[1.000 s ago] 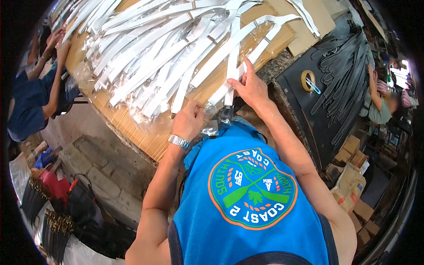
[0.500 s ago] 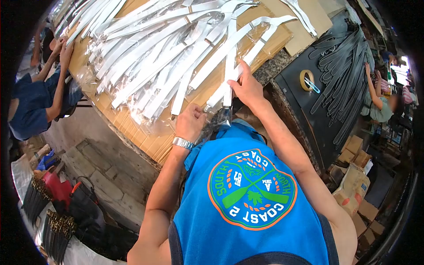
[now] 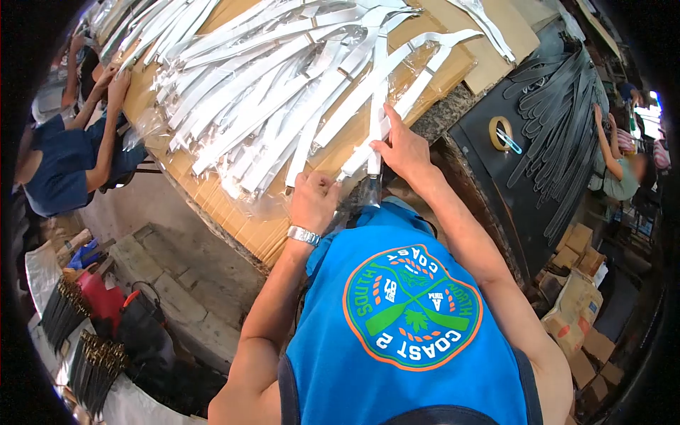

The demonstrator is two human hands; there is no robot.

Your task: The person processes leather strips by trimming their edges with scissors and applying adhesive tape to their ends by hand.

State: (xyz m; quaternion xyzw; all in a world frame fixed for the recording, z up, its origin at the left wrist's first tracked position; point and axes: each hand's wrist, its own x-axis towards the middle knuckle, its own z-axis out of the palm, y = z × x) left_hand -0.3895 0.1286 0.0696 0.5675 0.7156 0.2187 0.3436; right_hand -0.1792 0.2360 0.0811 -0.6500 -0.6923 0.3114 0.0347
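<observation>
A pair of white suspenders (image 3: pixel 361 159) with metal fittings lies at the table's near edge, its straps running away from me. My left hand (image 3: pixel 314 203), with a metal watch on the wrist, is closed, its fingertips pinching at the near end of one strap. My right hand (image 3: pixel 406 149) holds the straps a little farther up, index finger stretched along them and thumb across. Clear plastic film (image 3: pixel 371 193) hangs below the strap ends at the edge. Left of and beyond both hands spreads a heap of white suspenders (image 3: pixel 248 117), many in clear plastic.
Cardboard (image 3: pixel 234 219) covers the table. To the right, a black surface (image 3: pixel 489 177) bears a tape roll (image 3: pixel 498 134), a light-blue cutter (image 3: pixel 511 144) and a bundle of black straps (image 3: pixel 556 120). Co-workers sit at the far left and far right. Cartons (image 3: pixel 574 308) stand lower right.
The whole view has shifted slightly, so everything sits a little farther right and lower. Both hands stay at the same suspenders, with little movement of their own.
</observation>
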